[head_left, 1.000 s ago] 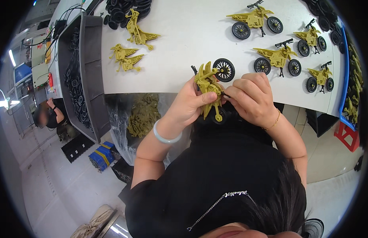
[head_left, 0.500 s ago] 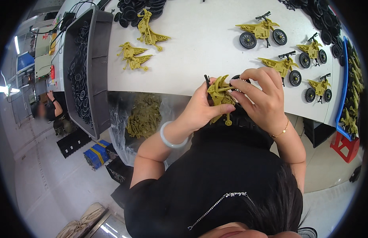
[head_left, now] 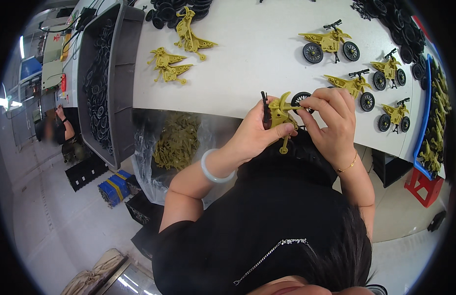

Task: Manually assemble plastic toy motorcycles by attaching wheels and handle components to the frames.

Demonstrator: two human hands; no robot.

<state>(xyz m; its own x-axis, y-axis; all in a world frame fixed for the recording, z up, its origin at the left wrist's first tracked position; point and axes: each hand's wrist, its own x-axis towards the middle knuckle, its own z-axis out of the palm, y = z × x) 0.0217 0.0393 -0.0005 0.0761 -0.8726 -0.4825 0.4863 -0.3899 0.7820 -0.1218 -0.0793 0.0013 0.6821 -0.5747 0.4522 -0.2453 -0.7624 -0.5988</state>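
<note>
My left hand (head_left: pixel 256 129) wraps the yellow toy motorbike (head_left: pixel 279 114), thumb over its body, while the thumb and fingertips of my right hand (head_left: pixel 334 118) pinch together at the end of its fork, covering part of the black wheel (head_left: pixel 300 99). On the white table (head_left: pixel 247 59), wheeled motorbikes (head_left: pixel 329 41) sit rightward, one partly hidden by that hand; wheelless frames (head_left: pixel 192 34) lie leftward near a grey crate (head_left: pixel 123 64). My silver necklace's lettering (head_left: pixel 293 241) is too small to read.
</note>
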